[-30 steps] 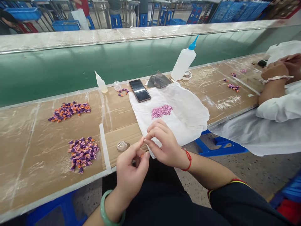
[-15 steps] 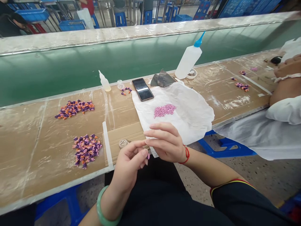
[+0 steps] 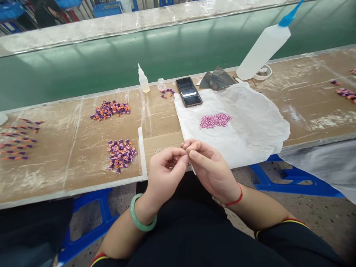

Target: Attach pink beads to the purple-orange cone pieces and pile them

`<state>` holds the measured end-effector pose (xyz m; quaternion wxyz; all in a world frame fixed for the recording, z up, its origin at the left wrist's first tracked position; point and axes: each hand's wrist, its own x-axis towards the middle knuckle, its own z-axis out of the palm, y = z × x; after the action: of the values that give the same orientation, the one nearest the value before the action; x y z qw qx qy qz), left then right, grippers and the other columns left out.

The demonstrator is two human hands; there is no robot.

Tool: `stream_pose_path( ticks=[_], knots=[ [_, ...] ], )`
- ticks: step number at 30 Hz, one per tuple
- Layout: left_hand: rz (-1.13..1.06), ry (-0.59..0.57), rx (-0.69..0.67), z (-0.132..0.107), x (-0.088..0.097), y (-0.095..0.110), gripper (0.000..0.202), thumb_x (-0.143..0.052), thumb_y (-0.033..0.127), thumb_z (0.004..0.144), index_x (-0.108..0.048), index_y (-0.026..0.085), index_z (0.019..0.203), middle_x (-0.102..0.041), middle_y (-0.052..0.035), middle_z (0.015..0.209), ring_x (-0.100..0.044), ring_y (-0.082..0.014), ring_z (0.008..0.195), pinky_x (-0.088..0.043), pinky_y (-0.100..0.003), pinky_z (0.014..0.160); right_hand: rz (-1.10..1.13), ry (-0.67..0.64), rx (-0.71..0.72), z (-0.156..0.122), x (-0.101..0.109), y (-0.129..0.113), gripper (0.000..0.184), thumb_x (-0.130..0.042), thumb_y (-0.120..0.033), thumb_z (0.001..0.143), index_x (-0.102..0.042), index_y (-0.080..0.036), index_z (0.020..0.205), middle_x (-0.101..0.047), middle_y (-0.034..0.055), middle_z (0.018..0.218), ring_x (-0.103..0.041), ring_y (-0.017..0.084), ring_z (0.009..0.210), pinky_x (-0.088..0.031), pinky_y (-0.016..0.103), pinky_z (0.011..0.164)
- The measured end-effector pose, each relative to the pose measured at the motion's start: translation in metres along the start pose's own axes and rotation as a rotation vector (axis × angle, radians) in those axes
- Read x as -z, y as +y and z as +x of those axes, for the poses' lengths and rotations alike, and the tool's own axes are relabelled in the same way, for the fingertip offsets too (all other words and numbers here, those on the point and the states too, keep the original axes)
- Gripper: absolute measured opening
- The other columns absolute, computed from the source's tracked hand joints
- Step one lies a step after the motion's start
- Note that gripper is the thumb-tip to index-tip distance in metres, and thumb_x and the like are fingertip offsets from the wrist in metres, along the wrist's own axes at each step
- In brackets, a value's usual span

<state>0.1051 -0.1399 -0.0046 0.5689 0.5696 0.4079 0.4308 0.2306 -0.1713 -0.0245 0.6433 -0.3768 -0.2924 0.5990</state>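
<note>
Left hand (image 3: 167, 172) curled round pink piece (image 3: 189, 162), right hand (image 3: 215, 170) meeting fingertips (palms inward)

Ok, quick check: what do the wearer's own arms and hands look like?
Both hands are ungloved. The left hand has a smooth, thick, pale green bangle at its wrist; the right hand, a thin red cord bracelet. Dark short sleeves end in red-and-yellow striped trim.

It's a workshop floor, all right! Long cardboard-covered bench (image 3: 91, 148), nozzle bottle (image 3: 263, 52), heaps of tiny parts (image 3: 121, 154), blue stools (image 3: 300, 188) below.
</note>
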Motion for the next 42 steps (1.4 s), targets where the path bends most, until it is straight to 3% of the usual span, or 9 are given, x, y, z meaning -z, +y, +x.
stream_pose_path(
  ticks=[8,15,20,27,31,36,42],
  knots=[
    [0.286,-0.008,-0.22,-0.003,0.004,0.001,0.014,-0.061,0.014,0.083,-0.07,0.015,0.072,-0.069,-0.0013,0.065,-0.056,-0.0098,0.053,-0.045,-0.02,0.052,-0.123,0.007,0.08,-0.004,0.003,0.002,0.007,-0.072,-0.025,0.086,-0.069,-0.023,0.08,-0.057,0.0003,0.091,-0.057,0.012,0.081,-0.05,0.026,0.075],
    [-0.055,-0.152,0.084,0.0,0.014,0.005,0.014,-0.066,0.021,0.078,-0.064,0.017,0.065,-0.059,0.0024,0.053,-0.048,-0.0082,0.046,-0.04,-0.019,0.046,-0.499,-0.106,0.14,-0.002,0.008,-0.021,0.006,-0.06,-0.021,0.089,-0.065,-0.02,0.085,-0.066,0.0004,0.081,-0.062,0.013,0.075,-0.052,0.027,0.069],
    [-0.087,-0.218,0.145,0.001,0.019,0.011,0.015,-0.069,0.022,0.077,-0.063,0.016,0.063,-0.054,0.0037,0.05,-0.045,-0.0076,0.045,-0.039,-0.019,0.046,-0.867,-0.249,0.216,0.002,0.004,-0.042,0.012,-0.055,-0.017,0.084,-0.058,-0.019,0.072,-0.062,-0.0012,0.066,-0.056,0.012,0.061,-0.046,0.025,0.059],
    [0.037,-0.271,0.179,0.003,0.026,0.015,0.017,-0.071,0.025,0.075,-0.065,0.016,0.062,-0.057,0.0002,0.053,-0.048,-0.0099,0.049,-0.037,-0.02,0.046,-0.972,-0.378,0.184,0.006,0.002,-0.048,0.012,-0.054,-0.013,0.079,-0.056,-0.019,0.069,-0.062,-0.0027,0.062,-0.053,0.01,0.057,-0.043,0.023,0.054],
    [-0.016,-0.325,0.191,0.004,0.032,0.015,0.02,-0.074,0.03,0.077,-0.066,0.016,0.065,-0.059,-0.0004,0.055,-0.051,-0.0106,0.05,-0.042,-0.021,0.048,-0.944,-0.428,0.11,0.007,0.002,-0.049,0.011,-0.053,-0.014,0.08,-0.058,-0.019,0.071,-0.064,-0.0012,0.064,-0.056,0.011,0.059,-0.045,0.023,0.056],
    [-0.094,-0.245,0.211,-0.001,0.051,0.003,0.016,-0.077,0.028,0.08,-0.067,0.016,0.075,-0.063,0.0007,0.058,-0.051,-0.0076,0.046,-0.042,-0.018,0.044,-0.968,-0.461,0.138,0.012,0.002,-0.047,0.013,-0.052,-0.014,0.083,-0.056,-0.02,0.071,-0.064,-0.0015,0.064,-0.057,0.011,0.058,-0.045,0.023,0.057],
    [-0.111,-0.1,0.297,-0.013,0.074,-0.022,0.019,-0.084,0.03,0.074,-0.071,0.015,0.074,-0.068,-0.0014,0.058,-0.058,-0.0099,0.047,-0.048,-0.018,0.045,-1.304,-0.564,0.381,0.046,0.008,-0.028,0.012,-0.05,-0.015,0.08,-0.048,-0.02,0.069,-0.055,-0.002,0.061,-0.046,0.011,0.056,-0.036,0.023,0.056]
  ],
)
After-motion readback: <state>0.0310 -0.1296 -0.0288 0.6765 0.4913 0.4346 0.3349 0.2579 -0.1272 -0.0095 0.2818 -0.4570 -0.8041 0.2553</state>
